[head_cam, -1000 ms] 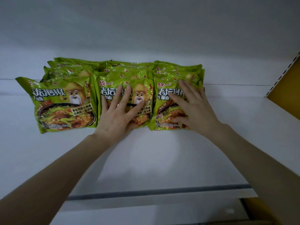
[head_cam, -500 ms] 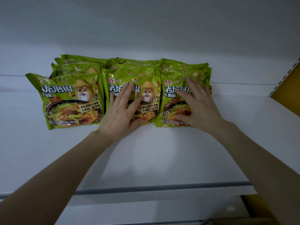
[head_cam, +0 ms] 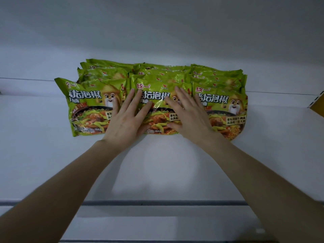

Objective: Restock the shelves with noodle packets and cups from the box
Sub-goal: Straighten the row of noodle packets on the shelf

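Three rows of green noodle packets (head_cam: 154, 95) lay overlapping on the white shelf (head_cam: 157, 172), pushed toward the back wall (head_cam: 157, 32), with the front part of the shelf bare. No box and no cups were in view. The front packet of the middle row (head_cam: 157, 109) sat between the left packet (head_cam: 87, 109) and the right packet (head_cam: 228, 109), their edges touching or slightly overlapping.

Both hands lay flat on that middle packet: the left hand (head_cam: 128, 120) on its left side, reaching over onto the left packet, and the right hand (head_cam: 189, 116) on its right side. The fingers (head_cam: 133, 100) of each were spread and extended, gripping nothing, only pressing down.

The step looked like squaring up the rows. Doing it well would have meant light, even pressure from the palms, since these air-filled wrappers slide easily and the noodles inside crack, and nudging the front edges into one straight line.
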